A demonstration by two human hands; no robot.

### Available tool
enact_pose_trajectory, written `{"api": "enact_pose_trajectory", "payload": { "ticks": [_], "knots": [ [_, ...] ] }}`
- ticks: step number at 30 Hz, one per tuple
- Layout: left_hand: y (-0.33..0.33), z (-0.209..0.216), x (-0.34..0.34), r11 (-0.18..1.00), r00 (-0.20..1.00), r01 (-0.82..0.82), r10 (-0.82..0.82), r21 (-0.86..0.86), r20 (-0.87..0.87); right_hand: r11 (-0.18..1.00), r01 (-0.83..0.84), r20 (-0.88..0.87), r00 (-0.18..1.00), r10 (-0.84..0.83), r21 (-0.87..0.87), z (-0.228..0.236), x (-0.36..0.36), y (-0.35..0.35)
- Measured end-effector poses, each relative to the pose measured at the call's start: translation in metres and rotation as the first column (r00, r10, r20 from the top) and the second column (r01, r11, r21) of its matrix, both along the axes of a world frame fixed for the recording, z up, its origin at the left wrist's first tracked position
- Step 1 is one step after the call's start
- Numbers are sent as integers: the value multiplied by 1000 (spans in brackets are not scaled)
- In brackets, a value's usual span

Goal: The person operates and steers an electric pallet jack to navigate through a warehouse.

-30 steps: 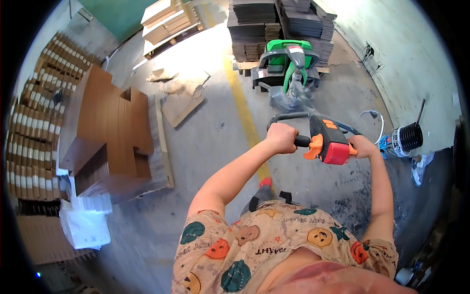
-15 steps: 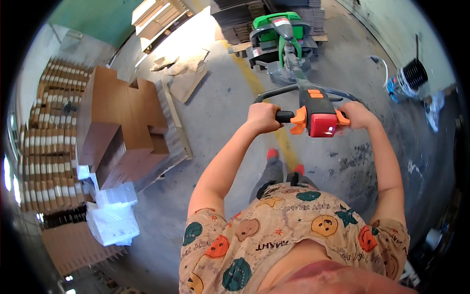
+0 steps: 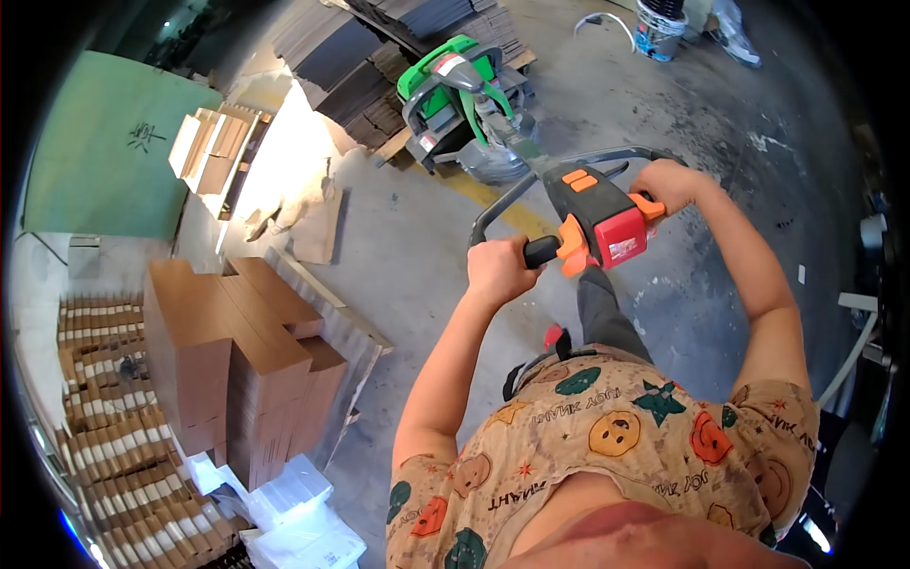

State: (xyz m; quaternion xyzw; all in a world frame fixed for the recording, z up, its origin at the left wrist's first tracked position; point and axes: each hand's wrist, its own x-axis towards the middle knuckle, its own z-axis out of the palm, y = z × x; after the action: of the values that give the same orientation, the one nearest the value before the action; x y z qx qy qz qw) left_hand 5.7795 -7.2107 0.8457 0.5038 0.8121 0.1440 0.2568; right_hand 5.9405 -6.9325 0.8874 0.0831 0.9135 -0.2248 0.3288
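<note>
A: Currently, where are your hands?
B: Your left hand (image 3: pixel 500 268) and right hand (image 3: pixel 668 182) are both closed around the pallet truck tiller handle (image 3: pixel 595 220), centre right of frame.
A: Step?
B: Steering the green truck (image 3: pixel 455 90), top centre. Next likely calls for a steady grip.
</note>
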Motion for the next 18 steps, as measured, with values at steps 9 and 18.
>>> {"api": "enact_pose_trajectory", "payload": {
  "ticks": [9, 18],
  "knots": [
    [28, -53, -26, 997, 1000, -10, 8, 76, 18, 998, -54, -43, 998, 56, 29, -62, -23, 34],
    [54, -2, -39, 999, 999, -40, 39, 26, 37, 999, -41, -39, 998, 40, -18, -7, -43, 56]
  ]
}}
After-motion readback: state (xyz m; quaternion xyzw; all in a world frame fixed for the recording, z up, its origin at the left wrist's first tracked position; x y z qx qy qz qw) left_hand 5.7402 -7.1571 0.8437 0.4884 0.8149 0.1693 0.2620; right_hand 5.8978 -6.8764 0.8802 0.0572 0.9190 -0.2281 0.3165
